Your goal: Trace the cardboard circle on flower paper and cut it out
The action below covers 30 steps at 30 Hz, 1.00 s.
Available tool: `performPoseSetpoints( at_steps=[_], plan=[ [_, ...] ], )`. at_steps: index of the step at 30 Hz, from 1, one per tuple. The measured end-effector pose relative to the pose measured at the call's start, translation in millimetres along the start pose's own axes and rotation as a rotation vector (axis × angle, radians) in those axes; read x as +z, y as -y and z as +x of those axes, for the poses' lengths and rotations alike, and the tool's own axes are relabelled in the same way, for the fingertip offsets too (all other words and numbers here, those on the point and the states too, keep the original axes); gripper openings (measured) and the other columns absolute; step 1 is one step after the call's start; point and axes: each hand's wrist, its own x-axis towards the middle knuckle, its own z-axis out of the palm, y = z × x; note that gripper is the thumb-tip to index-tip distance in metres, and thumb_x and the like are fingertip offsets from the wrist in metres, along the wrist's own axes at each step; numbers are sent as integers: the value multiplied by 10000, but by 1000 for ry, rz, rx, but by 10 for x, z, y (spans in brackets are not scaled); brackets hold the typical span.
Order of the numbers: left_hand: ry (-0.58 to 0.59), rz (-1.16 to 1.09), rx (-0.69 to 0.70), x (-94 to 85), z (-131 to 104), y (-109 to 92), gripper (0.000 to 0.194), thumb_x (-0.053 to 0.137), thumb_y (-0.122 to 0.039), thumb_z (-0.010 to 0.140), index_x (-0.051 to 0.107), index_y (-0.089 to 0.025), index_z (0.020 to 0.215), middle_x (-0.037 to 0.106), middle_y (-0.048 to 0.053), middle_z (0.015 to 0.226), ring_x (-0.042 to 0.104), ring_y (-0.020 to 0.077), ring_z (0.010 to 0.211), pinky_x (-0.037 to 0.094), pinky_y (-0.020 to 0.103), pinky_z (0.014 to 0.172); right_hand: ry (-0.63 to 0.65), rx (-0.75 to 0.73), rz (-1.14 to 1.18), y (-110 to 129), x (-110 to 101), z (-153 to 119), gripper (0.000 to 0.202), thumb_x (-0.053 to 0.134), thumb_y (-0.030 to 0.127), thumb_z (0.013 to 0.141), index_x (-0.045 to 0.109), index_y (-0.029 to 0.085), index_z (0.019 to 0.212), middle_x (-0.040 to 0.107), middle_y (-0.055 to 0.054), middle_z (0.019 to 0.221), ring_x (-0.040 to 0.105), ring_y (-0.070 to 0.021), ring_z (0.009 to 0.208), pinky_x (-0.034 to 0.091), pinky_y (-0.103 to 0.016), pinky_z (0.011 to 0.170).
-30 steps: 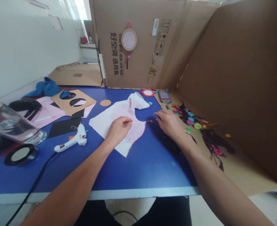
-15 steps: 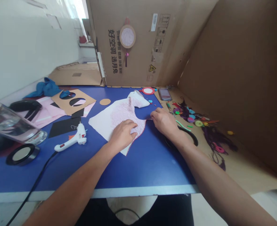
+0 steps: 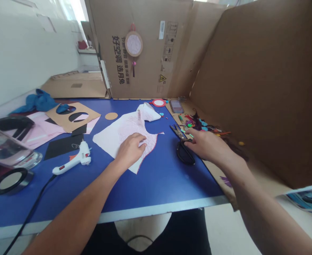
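Note:
White and pale-purple cloth (image 3: 119, 129) with a curved cut-out lies on the blue table. My left hand (image 3: 132, 147) rests on its lower part, fingers slightly bent and apart, holding nothing. Right of the cloth are black-handled scissors (image 3: 185, 152), blades pointing away and to the left. My right hand (image 3: 205, 141) is over the scissors' right side, its thumb and fingers apart around the pivot and handle area. It touches or nearly touches the scissors; a firm hold does not show.
A white glue gun (image 3: 72, 161) with a cord lies left, near a clear container (image 3: 10, 150) and black paper (image 3: 63, 145). A cardboard sheet with holes (image 3: 63, 124) is behind. Small colourful craft pieces (image 3: 195, 124) lie right. Cardboard walls (image 3: 150, 78) stand behind and right.
My right hand has let go of the cloth's corner and moved right to the scissors, which now show more fully. My left hand has stayed on the cloth. The view has shifted somewhat right.

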Motion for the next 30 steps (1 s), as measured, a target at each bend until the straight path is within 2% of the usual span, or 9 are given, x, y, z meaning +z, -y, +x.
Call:
performPoseSetpoints(
  at_steps=[2, 6, 11, 16, 20, 25, 30],
  plan=[
    [-32, -3, -19, -11, 18, 21, 275, 628, -235, 965, 801, -224, 1180, 782, 102, 1344, 727, 316, 1232, 552, 467, 1096, 45, -12, -76, 50, 46, -105, 463, 697, 396, 1018, 672, 242, 1454, 843, -154, 1178, 798, -350, 1046, 506, -355, 750],
    [-64, -27, -30, -12, 46, 60, 258, 620, -233, 962, 805, -236, 1142, 796, 91, 1316, 750, 303, 1175, 560, 453, 1064, 53, 25, -122, 114, 127, -190, 489, 717, 434, 1003, 673, 243, 1451, 801, -194, 1270, 791, -379, 1090, 538, -378, 775],
    [-68, -41, -41, -4, 56, 71, 248, 613, -231, 960, 808, -239, 1113, 802, 91, 1291, 760, 300, 1152, 568, 445, 1045, 47, 75, -132, 129, 187, -174, 509, 652, 454, 1016, 655, 251, 1483, 798, -215, 1211, 793, -410, 1081, 545, -415, 784],
    [-75, -42, -22, -9, 60, 71, 248, 605, -222, 962, 808, -241, 1103, 800, 90, 1291, 758, 287, 1167, 565, 429, 1069, 52, 103, -110, 141, 211, -145, 521, 652, 411, 980, 650, 195, 1454, 820, -224, 1103, 798, -428, 1042, 537, -420, 761],
    [-83, -67, -6, -5, 57, 69, 249, 600, -216, 960, 810, -228, 1093, 798, 101, 1280, 762, 288, 1145, 576, 437, 1062, 46, 98, -79, 139, 248, -153, 548, 662, 353, 959, 618, 172, 1474, 830, -208, 1062, 806, -409, 971, 526, -404, 744],
    [-89, -71, -6, 4, 58, 72, 240, 602, -205, 963, 808, -236, 1081, 799, 97, 1276, 760, 278, 1142, 576, 420, 1055, 0, 57, -42, 145, 313, -234, 544, 625, 253, 984, 575, 133, 1512, 778, -224, 1152, 788, -367, 959, 516, -378, 765],
    [-85, -65, -10, 18, 58, 70, 240, 607, -194, 962, 812, -242, 1076, 805, 91, 1260, 763, 275, 1133, 577, 416, 1048, -62, 32, 13, 145, 331, -382, 503, 580, 213, 1018, 571, 167, 1519, 706, -200, 1218, 757, -324, 939, 520, -366, 792]
  ],
)
